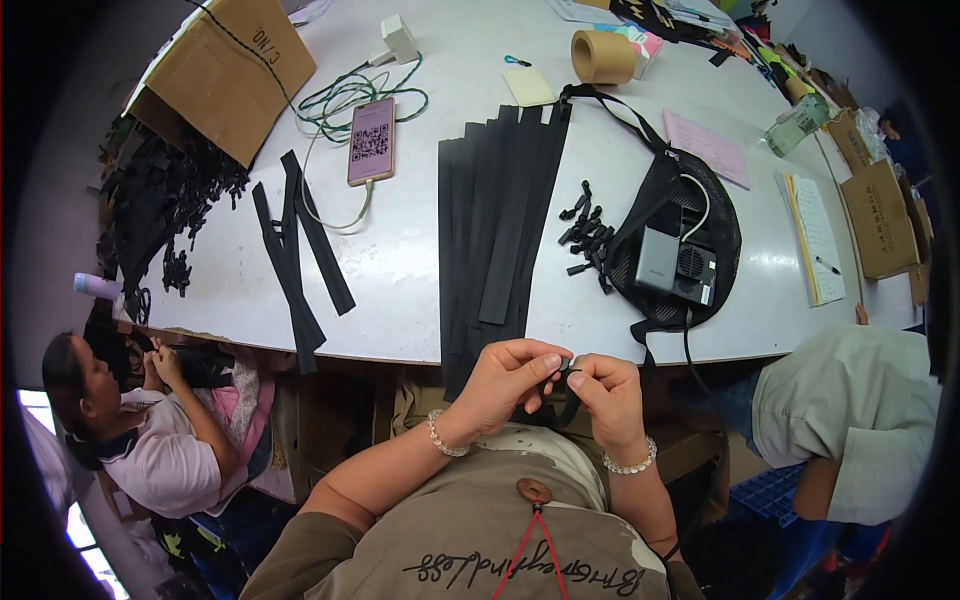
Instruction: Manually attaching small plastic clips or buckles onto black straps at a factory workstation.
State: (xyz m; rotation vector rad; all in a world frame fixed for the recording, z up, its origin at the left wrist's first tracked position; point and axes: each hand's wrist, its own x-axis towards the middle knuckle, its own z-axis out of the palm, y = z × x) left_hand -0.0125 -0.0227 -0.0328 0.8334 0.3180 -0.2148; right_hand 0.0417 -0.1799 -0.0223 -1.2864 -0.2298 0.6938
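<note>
Just off the table's near edge, my left hand pinches a small black piece between thumb and forefinger. My right hand meets it there, thumb and finger closed on the same piece's other side. Something black hangs below, between the hands; its shape is mostly hidden. Ahead, several long flat black fabric strips lie side by side, their near ends hanging over the edge by my left hand. To their right is a loose pile of small black plastic pulls.
A black mesh bag holds a grey power bank. Other black strips, a phone on a cable and a cardboard box are leftward. A tape roll stands far back. People sit at both sides.
</note>
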